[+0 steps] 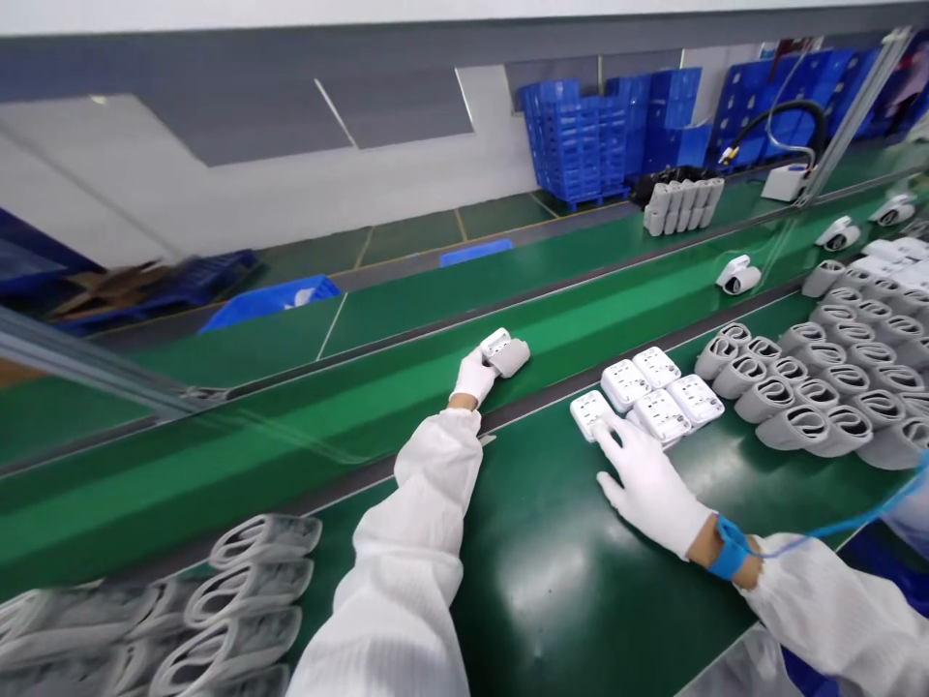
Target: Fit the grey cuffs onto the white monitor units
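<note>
Over the green conveyor belt, my left hand (474,376) in a white glove is closed on a wrist blood pressure monitor (496,343), a white unit with a grey cuff (512,358). My right hand (649,484), also gloved and with a blue wrist strap (730,548), reaches over the green worktop. Its fingers are apart, and a fingertip touches the near corner of a white monitor unit (589,410). Beside that unit, several similar white units (662,416) lie close together, faces up.
Rolled grey cuffs (820,387) stand in rows at the right. More grey cuffs (247,590) lie at the lower left. Along the belt (610,310) sit spaced monitors with cuffs (740,277). Blue crates (581,136) are stacked behind. A blue cord (856,518) runs from my right wrist.
</note>
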`<state>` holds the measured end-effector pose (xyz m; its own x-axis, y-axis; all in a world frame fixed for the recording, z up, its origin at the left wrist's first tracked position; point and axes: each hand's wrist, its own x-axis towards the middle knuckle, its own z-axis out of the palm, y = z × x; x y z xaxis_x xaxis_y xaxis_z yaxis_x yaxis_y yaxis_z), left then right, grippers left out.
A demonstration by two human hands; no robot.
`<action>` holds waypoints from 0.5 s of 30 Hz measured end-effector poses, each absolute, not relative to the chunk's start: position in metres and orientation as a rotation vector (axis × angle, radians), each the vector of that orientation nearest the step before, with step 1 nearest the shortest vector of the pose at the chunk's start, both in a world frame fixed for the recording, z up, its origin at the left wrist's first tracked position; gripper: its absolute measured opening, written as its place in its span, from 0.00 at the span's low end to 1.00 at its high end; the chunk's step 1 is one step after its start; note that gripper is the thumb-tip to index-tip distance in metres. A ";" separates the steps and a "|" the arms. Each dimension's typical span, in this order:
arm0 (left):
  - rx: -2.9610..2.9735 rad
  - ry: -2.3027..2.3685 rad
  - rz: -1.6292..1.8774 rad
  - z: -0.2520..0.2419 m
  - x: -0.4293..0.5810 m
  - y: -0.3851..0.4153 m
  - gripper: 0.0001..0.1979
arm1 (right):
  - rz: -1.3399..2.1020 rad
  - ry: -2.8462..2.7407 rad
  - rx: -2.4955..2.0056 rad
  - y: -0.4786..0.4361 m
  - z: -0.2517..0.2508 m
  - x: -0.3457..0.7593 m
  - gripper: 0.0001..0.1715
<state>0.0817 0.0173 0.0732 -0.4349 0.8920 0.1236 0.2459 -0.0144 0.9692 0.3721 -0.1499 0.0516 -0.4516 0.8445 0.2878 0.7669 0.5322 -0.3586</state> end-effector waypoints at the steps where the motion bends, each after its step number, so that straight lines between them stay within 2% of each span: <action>1: 1.212 1.763 1.458 0.068 0.073 0.008 0.15 | 0.249 -2.366 -1.318 -0.148 0.048 0.361 0.40; 3: 1.245 1.903 1.441 0.056 0.056 -0.024 0.18 | 0.226 -2.370 -1.362 -0.138 0.043 0.343 0.47; 4: 1.263 1.972 1.449 0.050 0.050 -0.047 0.21 | 0.219 -2.368 -1.383 -0.131 0.041 0.337 0.46; 6: 1.314 2.077 1.467 0.039 0.046 -0.100 0.23 | 0.244 -2.372 -1.396 -0.113 0.040 0.328 0.37; 8: 1.381 2.095 1.425 0.030 0.054 -0.158 0.20 | 0.295 -2.373 -1.400 -0.094 0.043 0.322 0.25; 10: 1.416 2.082 1.379 0.025 0.070 -0.212 0.19 | 0.354 -2.386 -1.413 -0.081 0.047 0.316 0.19; 12: 1.370 2.092 1.352 0.022 0.090 -0.258 0.18 | 0.411 -2.417 -1.432 -0.078 0.052 0.308 0.23; 15: 1.080 2.035 1.365 0.023 0.124 -0.308 0.19 | 0.501 -2.503 -1.402 -0.091 0.056 0.291 0.37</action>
<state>0.1245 -0.3084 0.0234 -0.5864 0.8085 0.0495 0.3523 0.1995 0.9144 0.2913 -0.0909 0.0562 -0.5165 0.8557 0.0318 0.7776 0.4843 -0.4010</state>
